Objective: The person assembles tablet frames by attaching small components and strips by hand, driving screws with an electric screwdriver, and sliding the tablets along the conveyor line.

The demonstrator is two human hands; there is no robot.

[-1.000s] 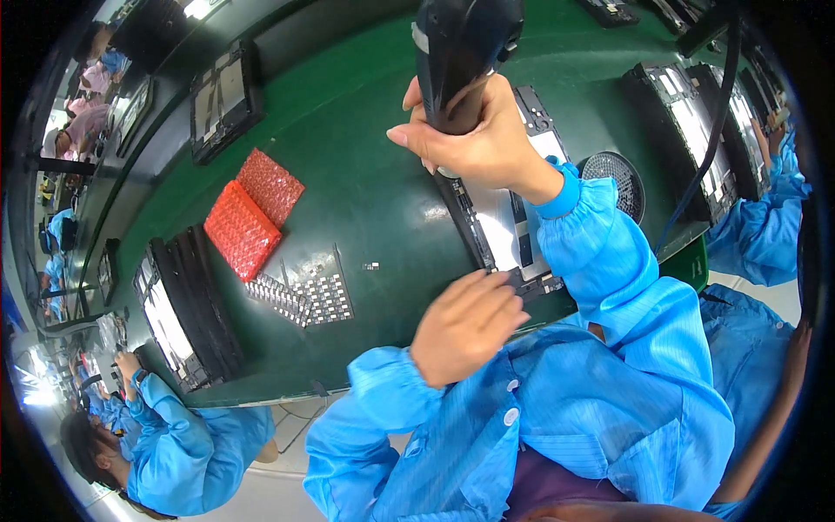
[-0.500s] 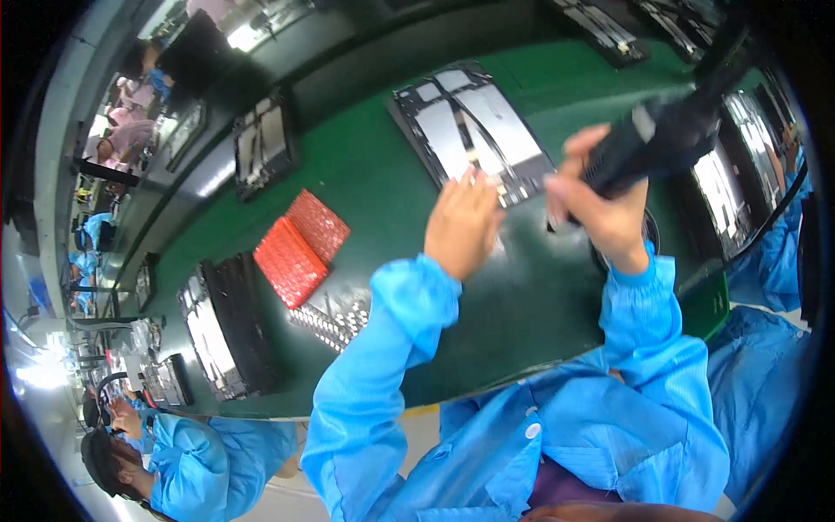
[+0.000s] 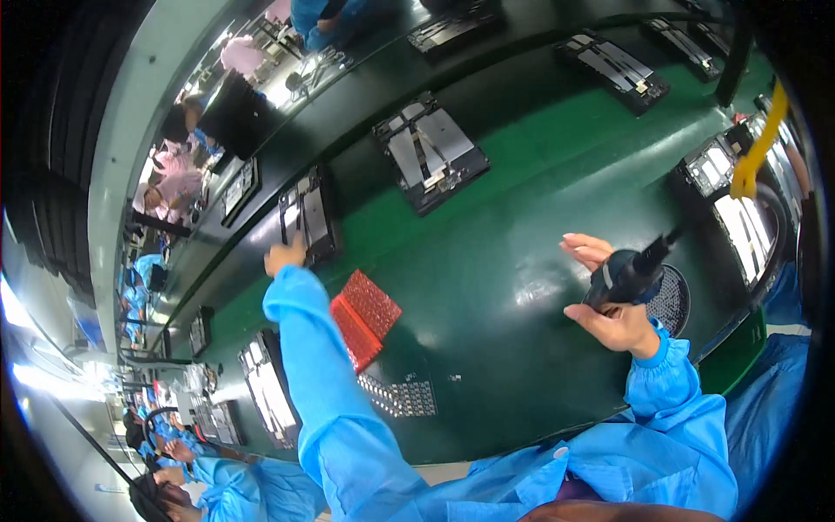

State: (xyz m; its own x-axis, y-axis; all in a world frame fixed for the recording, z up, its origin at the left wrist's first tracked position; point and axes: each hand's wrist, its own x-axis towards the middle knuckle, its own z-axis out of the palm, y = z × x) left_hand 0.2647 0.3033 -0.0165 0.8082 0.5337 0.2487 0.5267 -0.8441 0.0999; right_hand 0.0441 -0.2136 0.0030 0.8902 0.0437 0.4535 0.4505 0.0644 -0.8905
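Your right hand (image 3: 609, 304) is wrapped around the black electric screwdriver (image 3: 628, 274): palm and thumb sit under the dark grip, while the fingers (image 3: 584, 249) on the far side stretch out loosely instead of curling tight. The tool's body slants up and to the right, away from your wrist, with a round perforated disc (image 3: 671, 300) just behind it on the green conveyor (image 3: 522, 217).

Your left hand (image 3: 285, 255) is stretched far out to the left, fingers bunched together at the near edge of a dark tray holding an opened device (image 3: 309, 222); you cannot tell whether they pinch anything. A red ridged pad (image 3: 365, 315) lies beside your blue sleeve (image 3: 322, 383), with a small screw tray (image 3: 402, 396) just nearer to you.
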